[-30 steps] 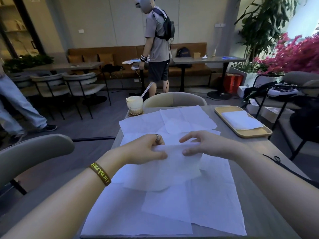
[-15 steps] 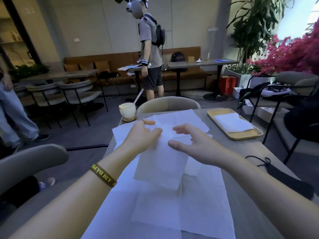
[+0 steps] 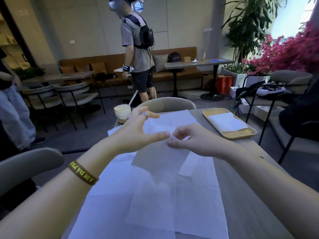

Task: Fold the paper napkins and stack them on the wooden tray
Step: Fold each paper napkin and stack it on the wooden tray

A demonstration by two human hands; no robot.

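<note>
Our right hand (image 3: 193, 140) pinches the far edge of a napkin (image 3: 160, 163), holding it above the flat sheets (image 3: 155, 213) on the table (image 3: 250, 195); our left hand (image 3: 138, 131) hangs spread beside. A bare strip separates these from the far-right tray (image 3: 240, 136) bearing a folded napkin (image 3: 226, 122). Our wristband (image 3: 82, 173) reads "ADI DA".

The left hand (image 3: 138, 133) wears a broad silver ring (image 3: 144, 115) on one finger. Round the left wrist sits a dark brown wristband (image 3: 83, 173) printed with yellow capital letters, only partly readable. Both forearms are bare; the right hand (image 3: 193, 142) too.
</note>
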